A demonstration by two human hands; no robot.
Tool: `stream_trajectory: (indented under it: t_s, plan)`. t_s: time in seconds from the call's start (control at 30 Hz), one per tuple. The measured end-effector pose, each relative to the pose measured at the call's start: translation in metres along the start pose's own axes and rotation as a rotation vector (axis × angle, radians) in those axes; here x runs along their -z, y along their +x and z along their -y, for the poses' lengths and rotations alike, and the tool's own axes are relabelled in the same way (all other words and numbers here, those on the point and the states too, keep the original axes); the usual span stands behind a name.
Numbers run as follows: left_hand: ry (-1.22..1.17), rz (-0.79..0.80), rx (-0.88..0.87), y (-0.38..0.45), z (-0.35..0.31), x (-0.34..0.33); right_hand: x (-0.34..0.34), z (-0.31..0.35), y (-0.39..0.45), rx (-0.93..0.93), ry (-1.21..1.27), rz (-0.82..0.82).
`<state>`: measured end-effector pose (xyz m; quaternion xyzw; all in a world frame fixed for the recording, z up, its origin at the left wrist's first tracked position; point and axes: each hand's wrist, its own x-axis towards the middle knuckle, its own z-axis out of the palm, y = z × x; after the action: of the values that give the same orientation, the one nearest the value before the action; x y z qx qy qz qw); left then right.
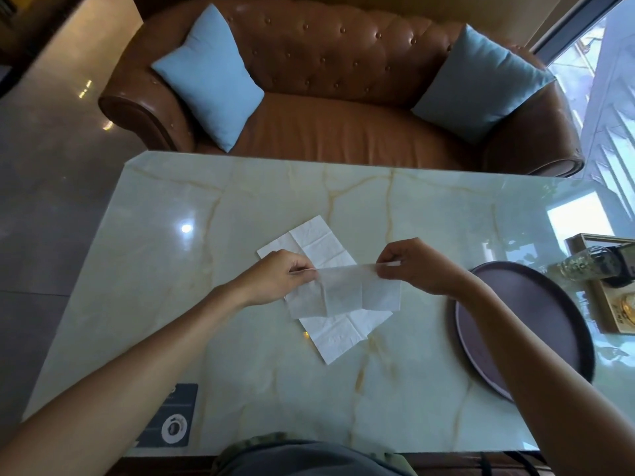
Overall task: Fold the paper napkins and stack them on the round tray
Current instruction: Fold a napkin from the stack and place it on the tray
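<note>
The fingers of the left hand are pinched shut on the left top corner of a thin white paper napkin, and the fingers of the right hand are pinched shut on its right top corner. Between them the napkin's upper edge is pulled taut and lifted, while the rest of the sheet hangs down toward the pale green marble-patterned surface. Crease lines divide the sheet into panels.

Under the held napkin lie more flat white paper napkins, spread on the surface; one shows beyond the held napkin on its far side, another sticks out on its near side. How many sheets lie there I cannot tell.

To the right of the held napkin, well apart from it, a round dark purple tray rests on the surface, partly hidden by the right forearm. No napkin shows on the part of it that is visible. Further right of the napkin, past the tray, a clear glass jar stands by a wooden-framed box. Near-left of the napkin, at the surface's front edge, is a dark printed card. Beyond the napkin, behind the surface, stands a brown tufted leather sofa with two light blue cushions.
</note>
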<state>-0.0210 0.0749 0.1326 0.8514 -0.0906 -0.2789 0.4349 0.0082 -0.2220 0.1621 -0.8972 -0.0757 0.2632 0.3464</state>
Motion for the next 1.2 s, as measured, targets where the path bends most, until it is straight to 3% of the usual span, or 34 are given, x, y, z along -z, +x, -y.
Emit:
stream_trajectory:
  t_s: [0.27,0.67,0.97,1.2]
  plan:
    - [-0.03,0.06,0.012,0.004,-0.013,-0.007,-0.002,0.008,0.001,0.038,-0.067,0.014]
    - [0.258,0.132,-0.08,0.013,-0.039,-0.021,-0.025,0.039,0.0,0.155,-0.36,0.104]
    - [0.28,0.042,-0.1,0.007,-0.035,-0.003,-0.024,0.041,0.004,0.176,-0.383,0.032]
    - [0.266,0.042,-0.11,0.003,-0.028,0.008,-0.001,0.016,-0.006,0.116,-0.255,0.0]
